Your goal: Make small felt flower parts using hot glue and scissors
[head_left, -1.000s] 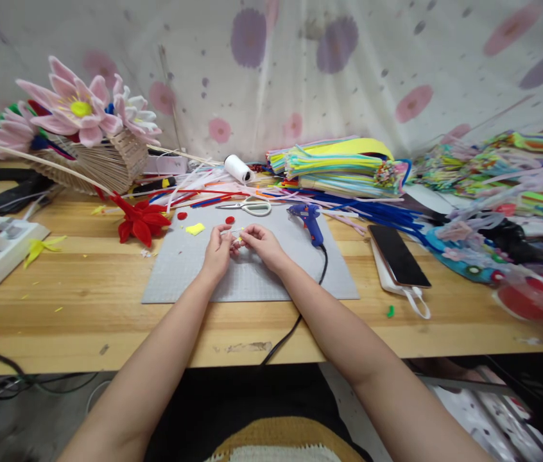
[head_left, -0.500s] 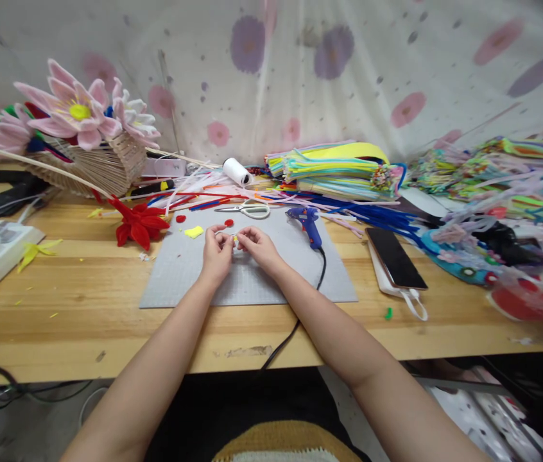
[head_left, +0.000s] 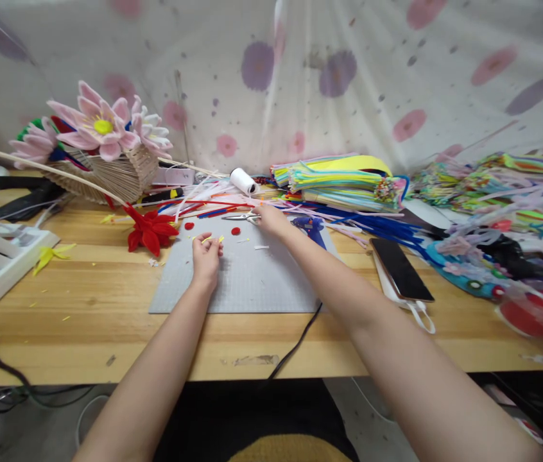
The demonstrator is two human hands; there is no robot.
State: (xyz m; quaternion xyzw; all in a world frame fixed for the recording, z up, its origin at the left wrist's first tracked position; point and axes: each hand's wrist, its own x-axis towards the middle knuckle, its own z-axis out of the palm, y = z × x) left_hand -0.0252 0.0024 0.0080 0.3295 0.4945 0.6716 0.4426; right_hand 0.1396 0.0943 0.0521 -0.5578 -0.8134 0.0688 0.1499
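Head view: risking knocking glue gun (head_left: 312,230) with crossing forearm (head_left: 322,266)
Pinching yellow scrap (head_left: 221,239) in left grip (head_left: 206,258), hiding right grip's (head_left: 270,221) closure at scissors (head_left: 239,217).

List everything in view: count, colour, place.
Wooden table: 1, tan, across the view
Gridded mat: 1, grey, mid-table
Metal scissors: 1, silver, at mat's far edge
Plastic glue gun: 1, blue, partly hidden, mat's right
Round fuzzy discs: 2, red, mat's far side
Pointed fuzzy flower: 1, red, left of mat
Large fuzzy flowers: several, pink and white, back left
Slatted sticks: uncountable, tan, beneath them
Cylindrical roll: 1, white, behind mat
Fuzzy stems: uncountable, multicoloured, behind and right
Flat phone: 1, black, right of mat
Boxy power strip: 1, white, left edge
Patterned sheet: 1, white, pink, purple, background
Small thin piece: 1, yellow, over mat
Left hand: 1, bare, holding the yellow piece
Right hand: 1, bare, at scissors' handles
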